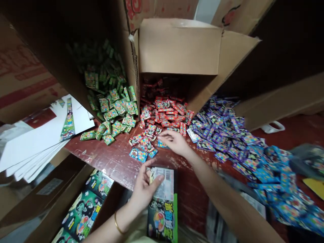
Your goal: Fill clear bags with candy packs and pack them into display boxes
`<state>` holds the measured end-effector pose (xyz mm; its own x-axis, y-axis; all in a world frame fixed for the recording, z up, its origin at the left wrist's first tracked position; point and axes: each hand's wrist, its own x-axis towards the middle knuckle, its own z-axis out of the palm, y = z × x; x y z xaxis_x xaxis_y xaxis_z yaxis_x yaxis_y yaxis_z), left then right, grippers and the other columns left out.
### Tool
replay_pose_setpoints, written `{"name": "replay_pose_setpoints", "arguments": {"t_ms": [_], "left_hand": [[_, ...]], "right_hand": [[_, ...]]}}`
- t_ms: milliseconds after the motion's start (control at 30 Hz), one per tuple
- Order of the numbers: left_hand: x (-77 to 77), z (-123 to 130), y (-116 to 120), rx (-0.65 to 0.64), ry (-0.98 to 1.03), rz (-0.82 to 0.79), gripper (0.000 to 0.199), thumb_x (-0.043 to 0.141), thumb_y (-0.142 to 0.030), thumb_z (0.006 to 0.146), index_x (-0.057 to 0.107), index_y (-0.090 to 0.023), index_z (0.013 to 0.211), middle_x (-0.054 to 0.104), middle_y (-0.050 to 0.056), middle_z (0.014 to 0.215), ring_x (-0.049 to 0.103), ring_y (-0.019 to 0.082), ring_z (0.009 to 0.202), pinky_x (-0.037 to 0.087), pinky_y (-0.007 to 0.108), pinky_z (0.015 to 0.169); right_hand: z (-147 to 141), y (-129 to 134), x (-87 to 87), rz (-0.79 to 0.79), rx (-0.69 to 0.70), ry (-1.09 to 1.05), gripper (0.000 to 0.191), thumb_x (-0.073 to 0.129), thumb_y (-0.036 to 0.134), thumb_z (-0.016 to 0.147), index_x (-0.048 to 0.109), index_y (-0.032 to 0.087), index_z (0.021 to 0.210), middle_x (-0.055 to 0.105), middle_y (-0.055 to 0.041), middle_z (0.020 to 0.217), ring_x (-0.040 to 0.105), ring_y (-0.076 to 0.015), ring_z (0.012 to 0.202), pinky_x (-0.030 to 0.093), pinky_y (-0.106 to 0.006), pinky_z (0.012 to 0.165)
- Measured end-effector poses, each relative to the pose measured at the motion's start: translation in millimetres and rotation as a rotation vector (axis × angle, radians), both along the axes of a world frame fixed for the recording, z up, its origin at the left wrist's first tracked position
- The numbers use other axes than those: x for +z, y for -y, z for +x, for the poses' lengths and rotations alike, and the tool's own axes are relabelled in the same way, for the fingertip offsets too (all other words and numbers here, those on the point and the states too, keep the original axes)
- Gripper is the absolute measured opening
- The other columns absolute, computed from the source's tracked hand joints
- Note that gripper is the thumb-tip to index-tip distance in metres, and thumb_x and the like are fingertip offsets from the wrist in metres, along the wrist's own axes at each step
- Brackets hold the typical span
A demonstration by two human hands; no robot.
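Observation:
My left hand, with a gold bangle at the wrist, is at the left side of a dark printed candy box. Its thumb lies over the white barcode panel and its fingers curl by the box's edge. My right hand reaches over the front of the red candy packets, fingers bent and slightly apart; no packet shows clearly in its grasp. Beneath that hand lies a blue packet, partly covered. Another blue packet sits on the dark red table, beside loose red packets.
Green packets spill from a carton at left, purple packets at right, and blue packets nearer me. Cardboard flaps stand behind. White sheets lie at left, above a carton holding printed boxes.

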<state>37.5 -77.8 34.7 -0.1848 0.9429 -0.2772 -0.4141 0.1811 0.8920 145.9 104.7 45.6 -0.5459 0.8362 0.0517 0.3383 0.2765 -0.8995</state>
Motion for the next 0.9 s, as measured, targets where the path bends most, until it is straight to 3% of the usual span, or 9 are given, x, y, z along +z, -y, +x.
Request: {"name": "replay_pose_setpoints", "arguments": {"t_ms": [133,200,300,367,500,600,700,767,900], "left_hand": [[1.4,-11.4,20.8,0.104,0.033,-0.075,0.05,0.079,-0.038,0.073,0.055,-0.021,0.114,0.069,0.0,0.075,0.063,0.013,0.06,0.051,0.021,0.057],[4.7,-14.8,28.5,0.155,0.041,-0.108,0.049,0.079,-0.04,0.072,0.058,-0.019,0.11,0.069,0.001,0.072,0.063,0.013,0.057,0.051,0.021,0.055],[10.2,-18.6,32.5,0.255,0.047,-0.117,0.049,0.081,-0.042,0.068,0.061,-0.018,0.106,0.071,0.002,0.072,0.066,0.015,0.059,0.053,0.023,0.057],[11.7,-21.8,30.9,0.295,0.052,-0.115,0.05,0.082,-0.043,0.066,0.061,-0.019,0.104,0.072,0.003,0.077,0.069,0.017,0.065,0.055,0.026,0.061],[7.5,-29.5,20.6,0.267,0.042,-0.094,0.049,0.08,-0.042,0.07,0.057,-0.02,0.107,0.072,0.001,0.077,0.068,0.015,0.061,0.055,0.025,0.059],[1.8,-30.1,7.3,0.13,0.016,-0.08,0.049,0.079,-0.041,0.073,0.054,-0.02,0.109,0.071,0.0,0.076,0.065,0.014,0.058,0.054,0.025,0.057],[-2.9,-20.3,-8.1,-0.022,-0.006,-0.047,0.045,0.078,-0.04,0.073,0.055,-0.019,0.106,0.072,0.001,0.079,0.066,0.015,0.064,0.054,0.025,0.061],[-4.6,-8.9,-16.5,-0.074,-0.036,-0.013,0.042,0.078,-0.039,0.073,0.057,-0.019,0.103,0.072,0.002,0.081,0.067,0.016,0.069,0.053,0.025,0.064],[-5.1,14.1,-24.6,-0.159,-0.108,0.016,0.039,0.077,-0.037,0.073,0.058,-0.018,0.102,0.07,0.0,0.075,0.065,0.014,0.064,0.051,0.023,0.06]], "right_hand": [[-109.5,-26.9,-12.1,0.087,0.077,0.104,0.023,0.065,0.014,0.081,0.062,0.017,0.104,0.067,-0.0094,0.112,0.063,-0.02,0.106,0.05,-0.035,0.095],[-153.5,-32.2,-13.0,0.117,0.045,0.168,0.03,0.058,0.003,0.08,0.059,0.014,0.107,0.061,-0.0154,0.123,0.054,-0.0238,0.121,0.043,-0.041,0.104],[-189.4,-34.7,-10.0,0.112,-0.043,0.243,0.031,0.049,-0.004,0.079,0.056,0.009,0.106,0.057,-0.0244,0.122,0.05,-0.0298,0.124,0.042,-0.049,0.103],[-191.5,-35.0,-7.2,0.098,-0.078,0.247,0.029,0.049,-0.003,0.079,0.054,0.01,0.105,0.058,-0.022,0.119,0.054,-0.0283,0.119,0.044,-0.046,0.1],[-147.2,-32.4,-2.5,0.048,-0.067,0.168,0.015,0.059,0.013,0.08,0.055,0.015,0.095,0.063,-0.0065,0.105,0.061,-0.0178,0.102,0.049,-0.028,0.091],[-83.3,-23.2,3.6,-0.087,-0.033,0.09,0.008,0.059,0.021,0.081,0.056,0.016,0.087,0.065,-0.0014,0.083,0.065,-0.0134,0.078,0.053,-0.025,0.075],[-15.0,-4.3,12.7,-0.327,-0.009,-0.205,0.014,0.064,0.029,0.08,0.055,0.017,0.08,0.062,0.001,0.071,0.061,-0.0117,0.064,0.052,-0.025,0.066],[22.1,12.6,17.3,-0.384,-0.038,-0.38,0.025,0.07,0.038,0.076,0.054,0.018,0.075,0.059,0.0022,0.069,0.057,-0.0107,0.062,0.05,-0.025,0.064],[70.5,46.5,15.8,-0.256,-0.14,-0.385,0.029,0.077,0.041,0.072,0.063,0.02,0.085,0.064,0.0004,0.082,0.059,-0.0122,0.075,0.05,-0.026,0.073]]}}
